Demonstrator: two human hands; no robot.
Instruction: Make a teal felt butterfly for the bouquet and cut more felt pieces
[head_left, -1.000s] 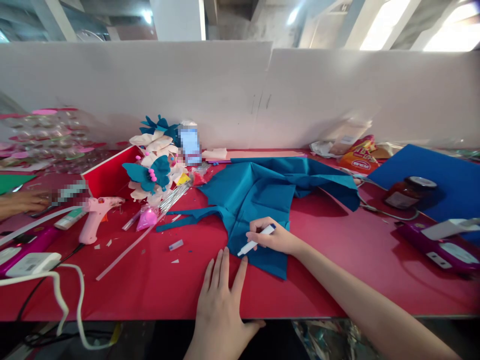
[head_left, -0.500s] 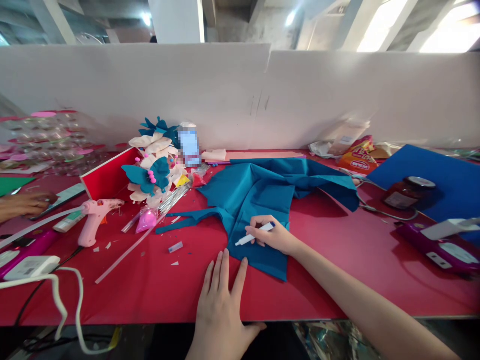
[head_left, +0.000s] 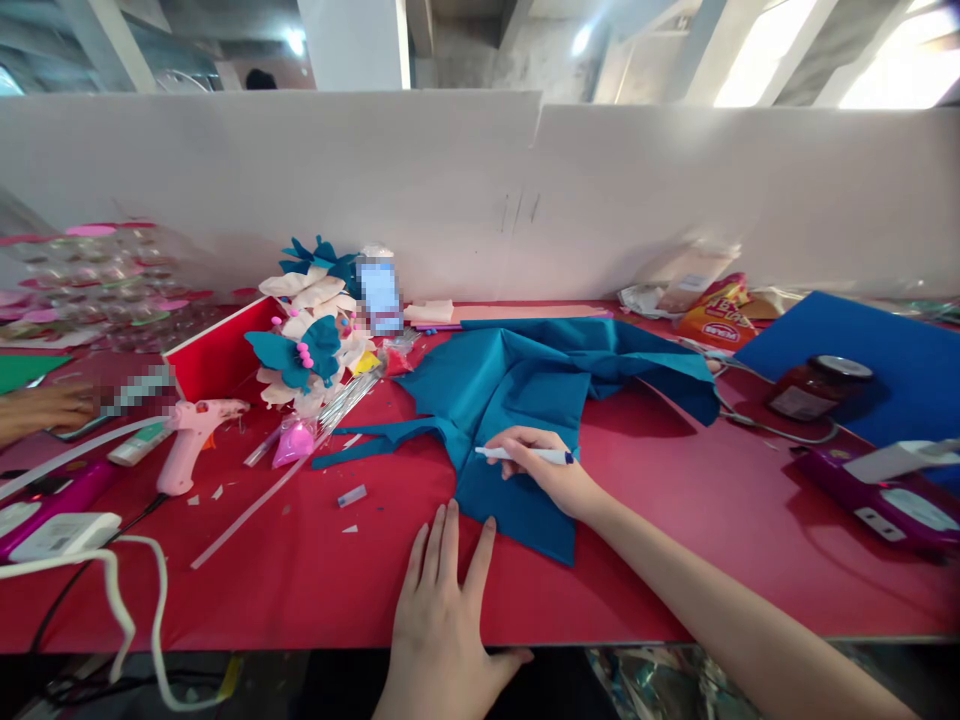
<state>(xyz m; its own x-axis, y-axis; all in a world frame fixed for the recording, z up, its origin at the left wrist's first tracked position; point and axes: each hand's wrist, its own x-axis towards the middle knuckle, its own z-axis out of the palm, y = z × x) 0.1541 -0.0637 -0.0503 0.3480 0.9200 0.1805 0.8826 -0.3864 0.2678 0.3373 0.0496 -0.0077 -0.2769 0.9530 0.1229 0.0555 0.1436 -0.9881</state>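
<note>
Cloth [head_left: 536, 395] lies under the right hand [head_left: 536, 470], which pinches a pen [head_left: 546, 456], and by the flat, spread left hand [head_left: 448, 600]. Orange bag [head_left: 718, 318] has blurry words.

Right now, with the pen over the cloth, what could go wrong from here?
The cloth is creased, so the pen in the right hand might skip or veer on it. The left hand lies flat with its fingertips only about the cloth's near edge, so the cloth could slip.
</note>
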